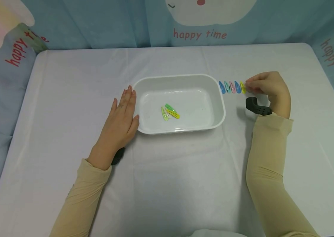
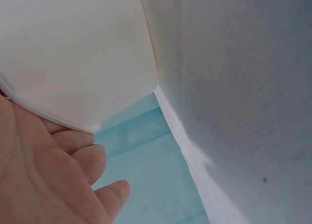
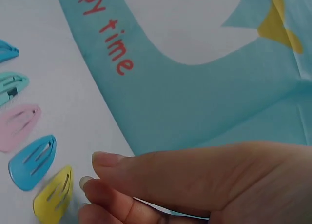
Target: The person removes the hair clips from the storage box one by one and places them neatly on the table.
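A white rectangular tray (image 1: 181,127) stands on the table, holding several green, white and yellow snap hair clips (image 1: 172,114). My left hand (image 1: 120,117) lies along its left rim with straight fingers; the left wrist view shows the fingers touching the tray's wall (image 2: 78,63) from outside. Right of the tray, several hair clips form a row: a blue clip (image 1: 221,87), a mint clip (image 1: 227,87), a pink clip (image 1: 232,87), another blue clip (image 1: 237,87) and a yellow clip (image 3: 53,197). Beside the yellow clip is my right hand (image 1: 269,86), thumb and fingertips close together, nothing seen between them.
A white cloth covers the table (image 1: 181,184). Behind it hangs a blue curtain (image 1: 119,23) with printed figures and lettering. Dark wrist devices sit at both wrists, the right device (image 1: 258,107) jutting toward the row of clips.
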Available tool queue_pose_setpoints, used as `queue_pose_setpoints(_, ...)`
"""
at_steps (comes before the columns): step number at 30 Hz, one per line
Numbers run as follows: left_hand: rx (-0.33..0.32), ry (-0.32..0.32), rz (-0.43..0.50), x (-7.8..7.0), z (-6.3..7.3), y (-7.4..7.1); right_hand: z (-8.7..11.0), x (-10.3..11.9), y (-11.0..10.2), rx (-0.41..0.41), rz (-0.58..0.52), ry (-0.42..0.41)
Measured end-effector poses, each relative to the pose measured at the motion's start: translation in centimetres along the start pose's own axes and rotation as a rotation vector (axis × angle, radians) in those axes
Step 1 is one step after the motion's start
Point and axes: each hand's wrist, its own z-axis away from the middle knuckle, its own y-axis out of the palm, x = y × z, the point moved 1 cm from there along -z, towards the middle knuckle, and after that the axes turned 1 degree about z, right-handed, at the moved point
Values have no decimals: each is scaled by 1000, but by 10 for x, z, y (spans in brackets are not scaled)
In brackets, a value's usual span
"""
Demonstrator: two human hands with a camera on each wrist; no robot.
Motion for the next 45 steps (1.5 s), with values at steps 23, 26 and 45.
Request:
queue_pose_setpoints(23, 7, -1, 10, 0, 0, -1, 31, 50, 24, 18, 4, -255)
queue_pose_setpoints(26, 9, -1, 9, 0, 0, -1, 36, 56, 27, 27, 31, -280)
queue_pose_setpoints(45, 19, -6, 11, 0, -1, -1, 67, 88, 61, 165, 139, -453)
